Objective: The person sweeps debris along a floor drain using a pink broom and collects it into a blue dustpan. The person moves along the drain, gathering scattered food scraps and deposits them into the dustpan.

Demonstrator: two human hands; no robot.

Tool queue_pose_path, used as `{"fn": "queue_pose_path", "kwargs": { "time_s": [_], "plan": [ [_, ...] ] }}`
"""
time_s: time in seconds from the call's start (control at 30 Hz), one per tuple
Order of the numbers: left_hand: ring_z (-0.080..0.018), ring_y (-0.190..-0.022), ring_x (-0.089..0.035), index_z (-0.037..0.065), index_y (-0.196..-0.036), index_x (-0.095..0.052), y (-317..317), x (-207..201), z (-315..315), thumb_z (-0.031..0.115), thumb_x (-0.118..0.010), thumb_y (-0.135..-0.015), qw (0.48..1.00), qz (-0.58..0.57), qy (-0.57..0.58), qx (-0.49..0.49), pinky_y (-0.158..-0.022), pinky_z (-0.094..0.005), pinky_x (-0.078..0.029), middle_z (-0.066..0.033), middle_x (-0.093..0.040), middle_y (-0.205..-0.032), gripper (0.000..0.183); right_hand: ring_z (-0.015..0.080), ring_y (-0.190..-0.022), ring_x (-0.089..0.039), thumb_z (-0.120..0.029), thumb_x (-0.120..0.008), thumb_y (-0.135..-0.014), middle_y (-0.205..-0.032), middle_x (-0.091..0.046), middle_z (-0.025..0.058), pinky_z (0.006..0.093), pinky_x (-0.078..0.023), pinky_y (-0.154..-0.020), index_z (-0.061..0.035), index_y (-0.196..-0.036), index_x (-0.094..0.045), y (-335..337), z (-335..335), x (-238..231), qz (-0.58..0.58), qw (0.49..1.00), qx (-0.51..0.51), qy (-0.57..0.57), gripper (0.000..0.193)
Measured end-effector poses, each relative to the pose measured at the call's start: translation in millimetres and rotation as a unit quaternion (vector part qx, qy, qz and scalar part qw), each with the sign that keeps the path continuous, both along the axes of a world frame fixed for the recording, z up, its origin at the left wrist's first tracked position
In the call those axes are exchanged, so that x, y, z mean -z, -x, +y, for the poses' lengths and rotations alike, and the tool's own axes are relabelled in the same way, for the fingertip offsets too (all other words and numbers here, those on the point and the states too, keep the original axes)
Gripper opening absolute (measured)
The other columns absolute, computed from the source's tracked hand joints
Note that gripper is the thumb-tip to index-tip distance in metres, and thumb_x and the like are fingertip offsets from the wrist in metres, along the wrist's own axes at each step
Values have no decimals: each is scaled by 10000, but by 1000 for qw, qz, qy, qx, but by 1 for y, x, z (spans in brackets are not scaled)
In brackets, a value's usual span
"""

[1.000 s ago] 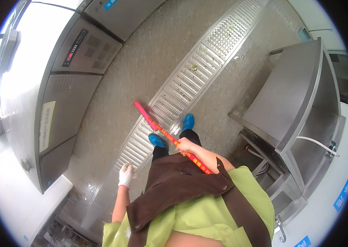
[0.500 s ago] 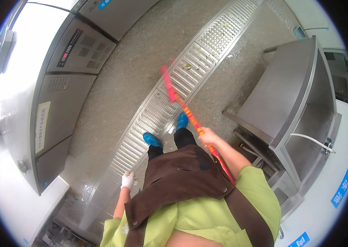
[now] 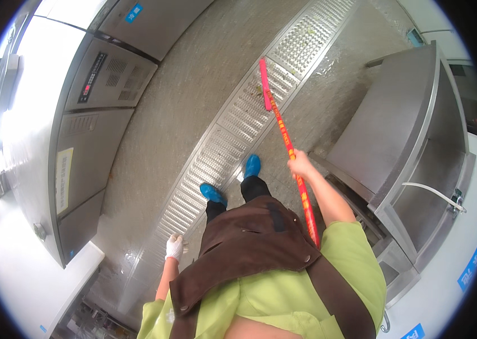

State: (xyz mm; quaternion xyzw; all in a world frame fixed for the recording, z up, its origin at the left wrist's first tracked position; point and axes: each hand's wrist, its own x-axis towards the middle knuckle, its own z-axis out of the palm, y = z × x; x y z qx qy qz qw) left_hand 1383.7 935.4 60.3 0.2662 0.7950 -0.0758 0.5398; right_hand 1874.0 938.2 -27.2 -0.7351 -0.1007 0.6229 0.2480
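Broom handle [image 3: 289, 148] seemingly gripped inside right fingers [image 3: 299, 165].

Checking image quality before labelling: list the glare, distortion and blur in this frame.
Head view: strong glare washes out the steel cabinet front at left; fisheye bends the floor drain grate and steel table edges; a black rim rings the picture; the red broom handle stays sharp.

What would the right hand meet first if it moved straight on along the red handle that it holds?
Probably the perforated metal floor grate. The right hand grips the red broom handle, which runs forward and down to its pink head on that grate. Depth is unclear here.
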Motion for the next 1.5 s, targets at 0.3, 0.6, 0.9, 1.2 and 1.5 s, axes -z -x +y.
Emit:
{"fn": "queue_pose_path", "kwargs": {
  "time_s": [0.3, 0.6, 0.9, 1.2, 1.5],
  "plan": [
    [-150, -480, -516, 13, -963, -469, -43, 7, 26, 155, -441, -797, 996, -57, -59, 24, -411, -256, -429, -103, -553, -673, 221, 119, -332, -402, -1, -527, -656, -461, -415, 25, 256, -328, -293, -10, -849, -498, 61, 12, 8, 181, 971, -129, 92, 195],
    [-175, -514, -541, 2, -951, -457, -9, 15, 5, 125, -412, -775, 998, 4, -20, -63, -379, -279, -456, -102, -524, -690, 219, 162, -319, -422, 33, -442, -654, -474, -431, 61, 299, -339, -288, 30, -889, -445, -74, 55, 9, -91, 995, 13, 25, 235],
    [-138, -495, -511, 7, -868, -479, -63, 59, 53, 131, -425, -777, 994, -84, 19, -63, -418, -248, -427, -84, -534, -628, 163, 128, -355, -440, -20, -506, -658, -474, -450, 34, 269, -355, -320, -15, -976, -499, 1, 100, -9, 89, 985, -134, 61, 319],
    [-158, -424, -493, 8, -1010, -441, -47, 47, 102, 177, -404, -796, 982, -40, -35, -183, -364, -263, -442, -96, -531, -670, 275, 140, -334, -407, 31, -453, -677, -493, -422, 50, 284, -329, -284, 22, -885, -437, -109, 178, -4, -144, 985, -28, 85, 208],
    [-183, -417, -491, 26, -936, -442, -102, 35, 91, 128, -410, -771, 987, -34, 60, -148, -372, -298, -443, -105, -508, -624, 197, 164, -431, -493, -57, -507, -634, -562, -520, 81, 317, -391, -410, 5, -776, -538, 5, 262, 14, 37, 972, -212, -93, 157]
  ]
}}
